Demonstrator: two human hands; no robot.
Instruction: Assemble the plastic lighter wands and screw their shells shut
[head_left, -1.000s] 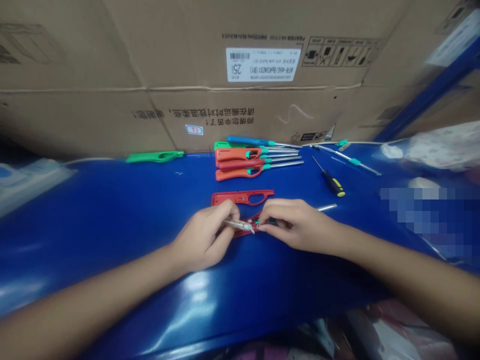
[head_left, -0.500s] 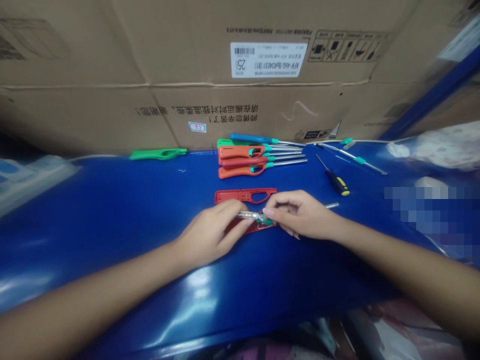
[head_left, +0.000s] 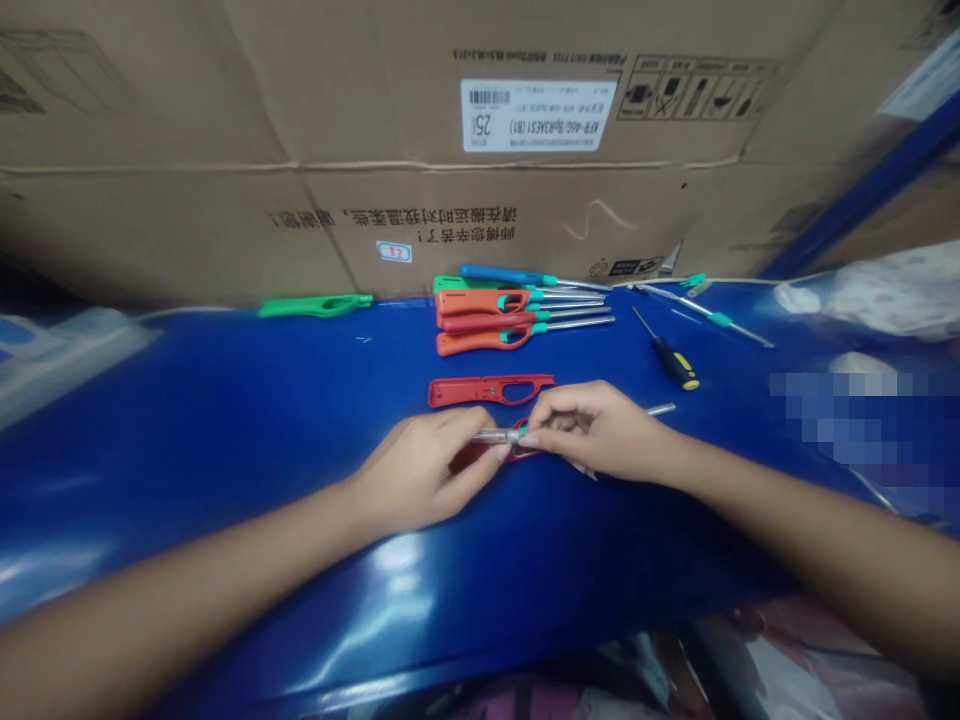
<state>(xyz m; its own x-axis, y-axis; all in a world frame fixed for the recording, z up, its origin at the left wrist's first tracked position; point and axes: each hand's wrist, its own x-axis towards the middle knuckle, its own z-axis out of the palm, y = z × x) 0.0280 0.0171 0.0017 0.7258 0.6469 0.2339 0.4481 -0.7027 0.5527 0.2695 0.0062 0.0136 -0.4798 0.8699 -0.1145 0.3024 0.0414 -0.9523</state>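
Between its thumb and fingers, my left hand (head_left: pixel 424 470) grips a clear, silvery gas tank (head_left: pixel 491 436) of a lighter. The fingertips of my right hand (head_left: pixel 604 430) are closed at the tank's right end, by a small green part (head_left: pixel 523 428); what exactly they pinch is hidden. Beneath both hands lies a red lighter half-shell (head_left: pixel 469 457), mostly covered. A metal tube (head_left: pixel 662 409) sticks out beyond my right hand. Just behind the hands a second red half-shell (head_left: pixel 461 391) lies flat, its hollow inside facing up.
Several assembled lighters (head_left: pixel 480 342) lie stacked at the back of the blue table (head_left: pixel 300 400), against a cardboard box (head_left: pixel 225 230). A green lighter shell (head_left: pixel 315 306) is at back left. A black-and-yellow screwdriver (head_left: pixel 675 364) and a loose metal rod (head_left: pixel 742 330) lie right.
My right fingertips have shifted slightly left, onto the end of the gas tank. The tank has tilted closer to level, and less of the green part shows.
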